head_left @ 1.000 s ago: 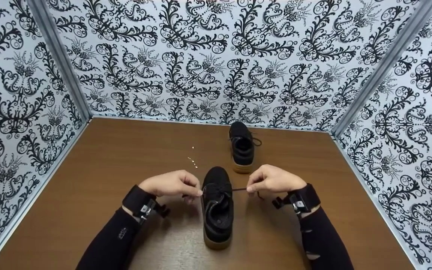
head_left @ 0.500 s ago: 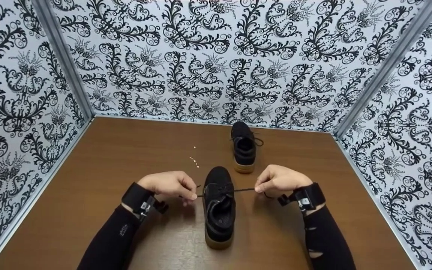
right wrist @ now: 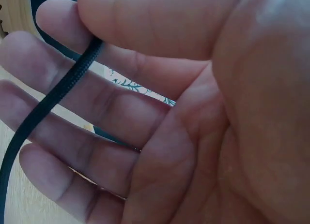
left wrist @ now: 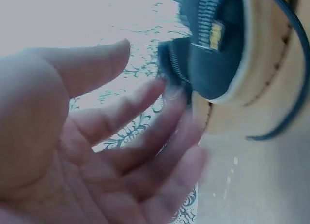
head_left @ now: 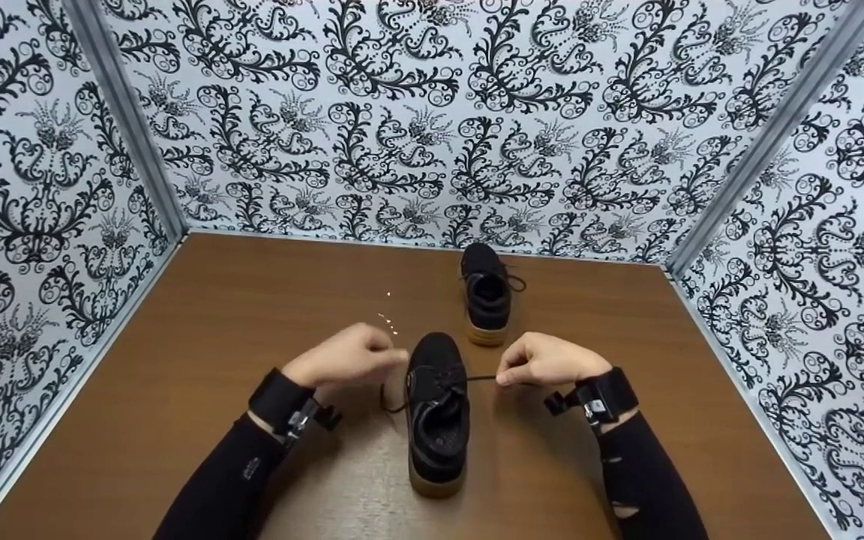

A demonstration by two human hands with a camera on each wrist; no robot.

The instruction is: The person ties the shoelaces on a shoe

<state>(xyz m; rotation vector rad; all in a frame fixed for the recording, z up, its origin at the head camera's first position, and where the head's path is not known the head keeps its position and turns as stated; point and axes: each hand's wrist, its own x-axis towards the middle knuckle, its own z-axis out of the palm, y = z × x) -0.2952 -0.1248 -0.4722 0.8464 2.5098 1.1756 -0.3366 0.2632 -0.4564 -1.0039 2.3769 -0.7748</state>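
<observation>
A black shoe [head_left: 436, 450] with a gum-coloured sole stands on the table, toe pointing away from me. My right hand [head_left: 548, 358] pinches one end of its black shoelace [head_left: 481, 378] between thumb and index finger, and the lace runs taut to the shoe's right side. In the right wrist view the lace's tail [right wrist: 46, 105] crosses the other fingers. My left hand [head_left: 349, 356] is beside the shoe's left side, blurred, holding nothing. Its fingers [left wrist: 140, 132] are spread and loosely bent in the left wrist view. The other lace end [left wrist: 290, 103] hangs loose in a curve by the shoe.
A second black shoe [head_left: 487, 296] stands farther back, slightly right, with a lace loop on its right. Small bright spots [head_left: 388, 322] show on the brown table [head_left: 267, 300]. Patterned walls [head_left: 417, 112] enclose the back and both sides.
My left hand has let go of the left lace end and moved up and slightly right, and that lace now hangs slack. My right hand moved outward, then slightly back, keeping its lace.
</observation>
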